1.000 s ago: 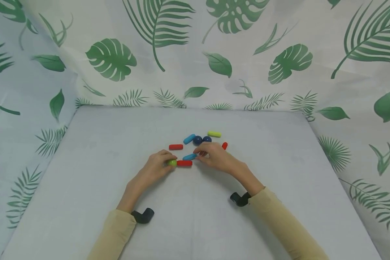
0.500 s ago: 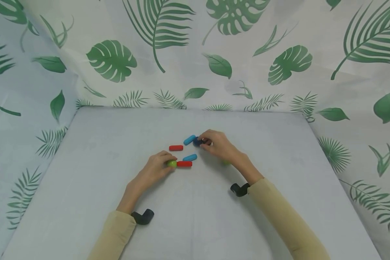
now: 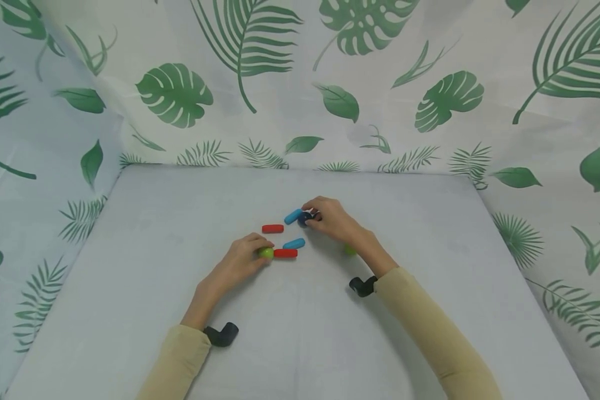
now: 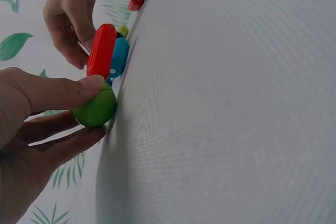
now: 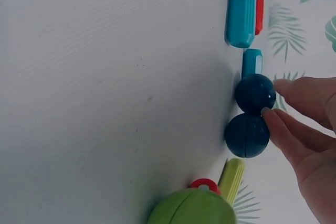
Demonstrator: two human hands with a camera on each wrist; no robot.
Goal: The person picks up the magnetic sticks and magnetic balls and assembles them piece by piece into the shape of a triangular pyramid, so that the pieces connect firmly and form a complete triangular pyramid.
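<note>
My left hand (image 3: 237, 260) pinches a green ball (image 4: 97, 107) between thumb and fingers. A red plastic stick (image 3: 286, 253) is end-on against that ball, and a blue stick (image 3: 294, 243) lies just behind it. Further back, my right hand (image 3: 331, 218) pinches a dark blue ball (image 5: 255, 94). A second dark blue ball (image 5: 247, 136) touches the first one in the right wrist view; the hand hides it in the head view. Another blue stick (image 3: 293, 216) meets the gripped ball at its far side.
Another red stick (image 3: 273, 228) lies behind the left hand. In the right wrist view a large green ball (image 5: 194, 208), a red stick's end (image 5: 205, 184) and a yellow-green stick (image 5: 231, 180) appear. Leaf-printed cloth (image 3: 290, 83) walls the white table (image 3: 180, 194).
My right hand has moved away from the nearer blue stick, back to the dark blue ball, where it now grips. My left hand stays on the green ball.
</note>
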